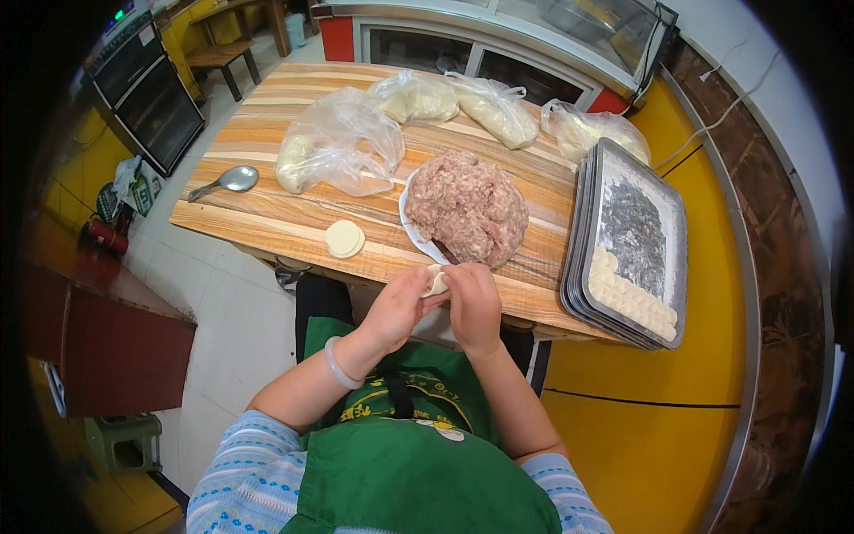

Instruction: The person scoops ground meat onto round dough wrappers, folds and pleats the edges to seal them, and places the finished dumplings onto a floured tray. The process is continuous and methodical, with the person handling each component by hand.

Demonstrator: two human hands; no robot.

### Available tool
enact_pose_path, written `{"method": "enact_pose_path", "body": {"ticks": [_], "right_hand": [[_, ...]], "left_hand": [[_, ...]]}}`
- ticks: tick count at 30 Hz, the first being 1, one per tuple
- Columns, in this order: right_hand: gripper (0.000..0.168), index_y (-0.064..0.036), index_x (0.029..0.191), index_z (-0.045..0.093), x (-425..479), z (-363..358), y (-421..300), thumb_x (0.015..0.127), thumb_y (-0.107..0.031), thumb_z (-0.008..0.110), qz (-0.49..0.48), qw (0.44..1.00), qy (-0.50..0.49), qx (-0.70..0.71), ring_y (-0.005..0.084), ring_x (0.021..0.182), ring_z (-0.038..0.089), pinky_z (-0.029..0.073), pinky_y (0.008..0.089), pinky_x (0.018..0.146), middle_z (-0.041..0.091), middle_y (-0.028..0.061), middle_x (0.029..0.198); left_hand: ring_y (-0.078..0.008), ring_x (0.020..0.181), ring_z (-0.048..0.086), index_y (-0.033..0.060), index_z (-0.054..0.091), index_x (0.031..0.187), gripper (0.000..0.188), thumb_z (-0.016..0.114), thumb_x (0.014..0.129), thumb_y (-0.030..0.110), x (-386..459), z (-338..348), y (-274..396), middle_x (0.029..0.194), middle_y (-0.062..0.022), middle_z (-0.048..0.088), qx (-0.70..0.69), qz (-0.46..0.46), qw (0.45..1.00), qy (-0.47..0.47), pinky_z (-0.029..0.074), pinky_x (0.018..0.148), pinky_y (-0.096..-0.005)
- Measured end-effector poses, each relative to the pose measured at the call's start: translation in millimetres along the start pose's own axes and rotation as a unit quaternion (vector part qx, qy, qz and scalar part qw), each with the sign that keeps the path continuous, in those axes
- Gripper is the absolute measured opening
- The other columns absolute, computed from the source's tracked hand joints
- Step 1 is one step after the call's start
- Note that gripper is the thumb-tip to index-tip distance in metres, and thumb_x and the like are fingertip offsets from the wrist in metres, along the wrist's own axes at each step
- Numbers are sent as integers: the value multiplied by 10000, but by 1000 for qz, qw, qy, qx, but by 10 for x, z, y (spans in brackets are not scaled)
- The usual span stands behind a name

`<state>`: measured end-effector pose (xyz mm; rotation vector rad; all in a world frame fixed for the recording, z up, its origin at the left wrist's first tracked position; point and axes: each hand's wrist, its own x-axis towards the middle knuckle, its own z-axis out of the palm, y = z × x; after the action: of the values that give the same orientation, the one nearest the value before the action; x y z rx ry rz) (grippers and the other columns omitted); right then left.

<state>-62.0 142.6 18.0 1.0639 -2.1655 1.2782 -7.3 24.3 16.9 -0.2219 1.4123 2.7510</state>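
Observation:
Both my hands meet at the table's near edge around one small dumpling (pixel 436 283) of pale dough. My left hand (pixel 395 304) grips it from the left, and the fingers of my right hand (pixel 475 300) pinch its right side. Just beyond my hands, a large mound of minced meat filling (pixel 470 203) rests on a white plate (pixel 415 235). Left of the plate lies a short stack of round dough wrappers (pixel 344 238). Folded dumplings (pixel 630 294) sit in rows at the near end of a floured metal tray (pixel 637 220), the top one of a stack on the right.
A metal spoon (pixel 230 181) lies on the wooden table (pixel 267 230) at the left. Along the far side are several plastic bags of dough or wrappers (pixel 413 100). Beyond the table stands a glass-fronted display counter (pixel 494 27). A green stool (pixel 125 442) is on the floor at the left.

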Motion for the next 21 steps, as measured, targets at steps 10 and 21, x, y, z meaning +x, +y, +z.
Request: {"method": "enact_pose_path", "body": {"ticks": [10,21], "right_hand": [[84,1,829,600,32,-28,-91,753,-22,624,167,982,-12,90,192,660,565,452,274,574,521,91,758],[120,38,875,609,-84,24,54,835,-68,570,294,908,-54,294,84,643,536,427,196,563,578,40,761]], "left_hand": [[-132,1002,508,-20,444,1164,281,354,945,132,8,-62,-56,1079,-79,524,137,68,987,-55,434,863,-271],[-87,703,524,5,513,1120,273,405,908,138,50,-80,-48,877,-58,564,321,204,925,22,443,626,-219]]}}
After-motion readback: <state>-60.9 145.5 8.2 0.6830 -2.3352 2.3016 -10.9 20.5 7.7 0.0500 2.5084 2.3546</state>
